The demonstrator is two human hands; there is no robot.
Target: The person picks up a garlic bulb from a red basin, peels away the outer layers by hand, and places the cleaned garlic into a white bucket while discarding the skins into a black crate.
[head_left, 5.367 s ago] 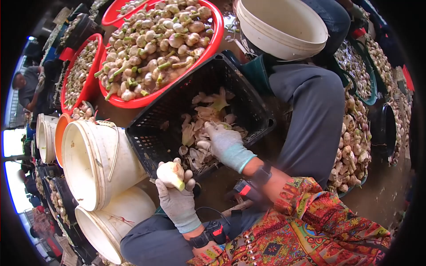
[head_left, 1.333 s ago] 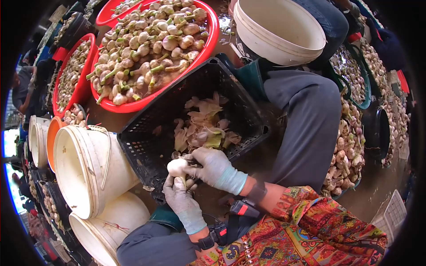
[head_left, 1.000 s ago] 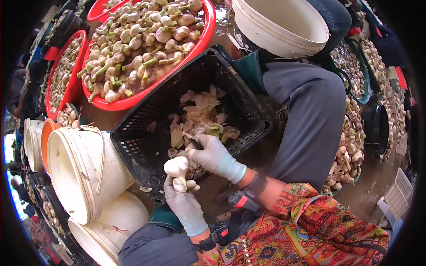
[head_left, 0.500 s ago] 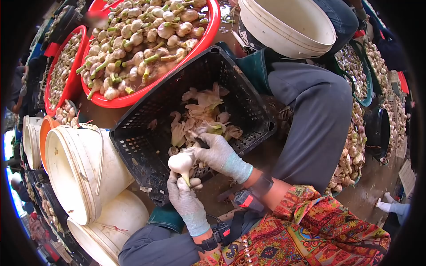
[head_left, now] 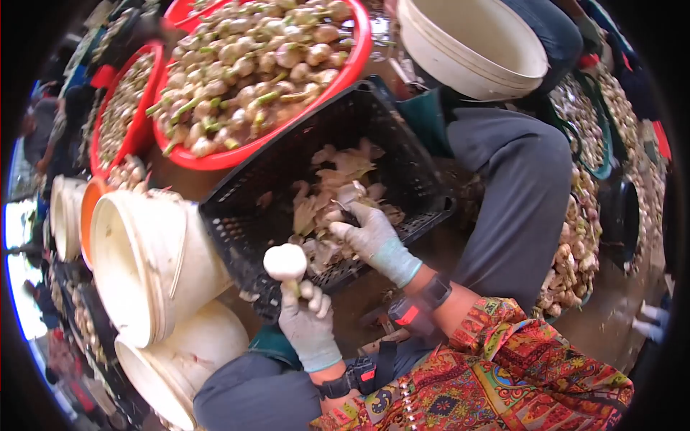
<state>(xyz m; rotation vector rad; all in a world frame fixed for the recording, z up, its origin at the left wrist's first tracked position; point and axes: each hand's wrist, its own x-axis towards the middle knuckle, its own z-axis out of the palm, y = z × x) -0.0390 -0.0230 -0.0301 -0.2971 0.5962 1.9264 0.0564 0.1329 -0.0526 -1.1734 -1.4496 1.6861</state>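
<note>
My left hand [head_left: 307, 330], in a grey glove, is closed around the stem of a peeled white garlic bulb [head_left: 284, 263]. The bulb stands up above the fingertips, at the near left side of a black crate [head_left: 248, 205]. Over the crate's near edge, my gloved right hand [head_left: 374, 241] is closed on a small dark tool [head_left: 348, 213] that the fingers mostly hide; its kind is not clear. Loose garlic skins [head_left: 343, 169] lie in the crate, just beyond the right hand. The two hands are apart.
A red basin [head_left: 363, 54] full of unpeeled garlic stands beyond the crate, with a smaller red basin [head_left: 154, 79] beside it. White buckets [head_left: 194, 244] lie tilted at left; another white bucket [head_left: 535, 75] stands at upper right. More garlic [head_left: 571, 258] is piled at right.
My right hand has drawn away from the garlic bulb, toward the right. The bulb remains in my left hand, now showing its rounded top above the fingers. The whole view has shifted slightly.
</note>
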